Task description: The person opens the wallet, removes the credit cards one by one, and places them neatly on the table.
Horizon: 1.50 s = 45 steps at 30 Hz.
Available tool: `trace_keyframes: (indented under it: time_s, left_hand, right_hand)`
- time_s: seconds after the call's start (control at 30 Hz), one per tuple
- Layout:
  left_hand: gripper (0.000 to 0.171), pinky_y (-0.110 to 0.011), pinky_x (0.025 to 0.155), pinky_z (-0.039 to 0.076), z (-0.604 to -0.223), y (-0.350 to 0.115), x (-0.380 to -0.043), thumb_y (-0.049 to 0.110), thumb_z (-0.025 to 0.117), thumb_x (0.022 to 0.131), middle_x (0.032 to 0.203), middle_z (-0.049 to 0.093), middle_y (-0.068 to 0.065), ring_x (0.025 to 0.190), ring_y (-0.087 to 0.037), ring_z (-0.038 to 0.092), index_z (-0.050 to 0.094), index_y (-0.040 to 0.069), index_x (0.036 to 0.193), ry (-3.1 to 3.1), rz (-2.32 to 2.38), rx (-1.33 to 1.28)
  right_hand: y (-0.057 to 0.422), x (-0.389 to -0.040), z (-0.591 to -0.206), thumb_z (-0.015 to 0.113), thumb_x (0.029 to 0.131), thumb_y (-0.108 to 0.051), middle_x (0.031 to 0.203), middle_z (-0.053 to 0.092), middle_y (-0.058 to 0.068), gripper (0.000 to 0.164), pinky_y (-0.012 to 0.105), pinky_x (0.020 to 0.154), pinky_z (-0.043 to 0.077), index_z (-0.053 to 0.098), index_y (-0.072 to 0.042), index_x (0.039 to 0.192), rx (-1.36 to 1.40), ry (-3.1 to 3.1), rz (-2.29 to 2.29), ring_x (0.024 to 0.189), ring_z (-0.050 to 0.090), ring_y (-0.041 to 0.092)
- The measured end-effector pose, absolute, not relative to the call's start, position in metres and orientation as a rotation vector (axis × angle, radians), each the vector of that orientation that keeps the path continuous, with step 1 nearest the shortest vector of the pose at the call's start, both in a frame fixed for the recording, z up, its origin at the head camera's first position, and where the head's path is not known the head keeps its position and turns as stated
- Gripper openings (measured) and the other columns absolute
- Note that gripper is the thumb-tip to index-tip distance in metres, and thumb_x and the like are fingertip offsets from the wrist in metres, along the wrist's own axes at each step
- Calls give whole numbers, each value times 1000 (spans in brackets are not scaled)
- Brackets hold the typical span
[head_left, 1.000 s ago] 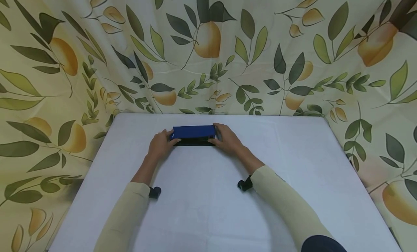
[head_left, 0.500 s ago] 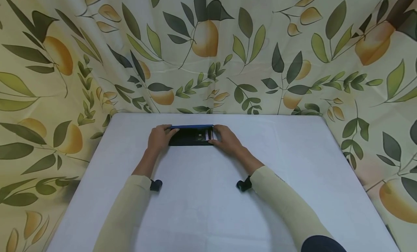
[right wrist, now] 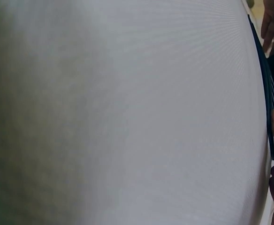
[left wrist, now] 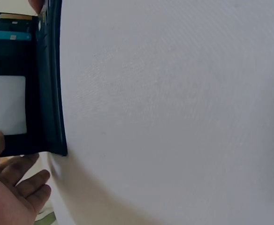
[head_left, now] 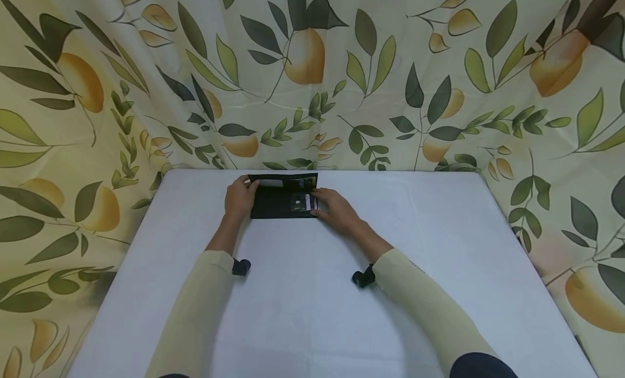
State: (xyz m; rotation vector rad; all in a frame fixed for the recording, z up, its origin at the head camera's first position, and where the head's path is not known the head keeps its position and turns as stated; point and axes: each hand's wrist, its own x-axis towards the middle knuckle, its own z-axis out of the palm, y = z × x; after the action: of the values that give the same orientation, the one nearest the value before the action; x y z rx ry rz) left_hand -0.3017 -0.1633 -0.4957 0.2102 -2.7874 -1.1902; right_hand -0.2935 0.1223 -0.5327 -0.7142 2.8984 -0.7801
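A long wallet (head_left: pixel 273 205), black inside, lies unfolded toward the far edge of the table, its upper flap raised. At the flap's left end my left hand (head_left: pixel 237 198) pinches it. The left wrist view shows that thumb on the inner face beside a white rectangular panel (left wrist: pixel 9 105), with fingers behind. My right hand (head_left: pixel 338 210) grips the right end of the lower half, its thumb on the inner side. Cards (head_left: pixel 304 203) show in slots near that hand. Further cards (left wrist: pixel 13 35) sit in the raised flap.
White cloth covers the table (head_left: pixel 312 302). Its far edge is just behind the wallet, and a leaf-and-fruit patterned curtain (head_left: pixel 361 96) hangs beyond. Each wrist wears a small black camera (head_left: pixel 241 267).
The blue outer flap has swung up and back from over the lower half, exposing the inside and cards. My left hand rose with it; the right hand stayed at the right end.
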Motion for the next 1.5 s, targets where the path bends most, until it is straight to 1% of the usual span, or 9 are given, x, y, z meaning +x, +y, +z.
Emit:
trace_keyframes:
  time_s: [0.17,0.47,0.67,0.87,1.17,1.27,1.33,1.4,1.5]
  left_hand:
    - [44,-42,90,48,-497,-162,-301,36,56,95,117,64,-15,108,-27,60,56,5,126,-2774,-1195,268]
    - [36,-42,74,50,-495,-158,-303,37,56,94,101,69,-11,89,-27,64,61,5,111,-2764,-1102,352]
    - [35,-42,67,50,-491,-159,-300,38,56,94,94,69,-11,81,-26,63,64,6,107,-2772,-1072,348]
    - [34,-40,64,50,-492,-162,-299,36,56,95,93,69,-11,79,-25,64,66,6,107,-2772,-1073,359]
    - [32,-41,76,51,-497,-163,-297,28,51,98,111,66,-9,97,-27,62,64,9,121,-2905,-984,266]
    - [37,-42,78,50,-500,-166,-295,30,54,97,113,65,-10,99,-27,61,60,8,126,-2936,-993,193]
    - [44,-43,85,49,-502,-168,-293,33,56,95,120,63,-11,107,-28,58,56,7,131,-2975,-968,121]
    - [55,-45,94,44,-505,-172,-291,38,59,93,131,55,-15,119,-32,51,49,6,137,-3035,-927,34]
    - [73,-51,104,33,-509,-178,-288,45,63,88,145,36,-21,131,-39,35,37,8,145,-3128,-904,-77]
  right_hand:
    - [120,-292,-531,62,90,-40,146,39,2,58,36,110,26,47,-14,139,-719,2903,-787,136,29,19]
    - [120,-292,-529,65,88,-40,145,41,1,58,37,110,27,49,-15,138,-709,2913,-793,136,30,18]
    - [122,-291,-526,68,86,-41,144,42,2,59,37,109,28,51,-15,136,-702,2894,-782,135,32,19]
    - [123,-287,-522,70,84,-41,143,43,4,60,40,109,29,53,-15,134,-709,2867,-782,134,33,22]
    - [125,-283,-523,72,82,-40,142,45,5,61,39,109,29,53,-13,134,-736,2872,-785,134,34,22]
    - [126,-283,-524,72,82,-40,142,45,5,61,39,109,29,53,-13,134,-739,2874,-790,134,34,22]
    - [126,-282,-524,72,82,-40,142,44,5,61,39,109,29,53,-13,134,-737,2873,-789,134,34,22]
    - [126,-282,-525,72,83,-39,142,44,5,61,40,109,29,53,-13,134,-733,2870,-793,134,34,23]
    - [126,-281,-525,71,83,-40,142,44,4,60,39,109,28,52,-14,134,-728,2866,-797,134,34,22]
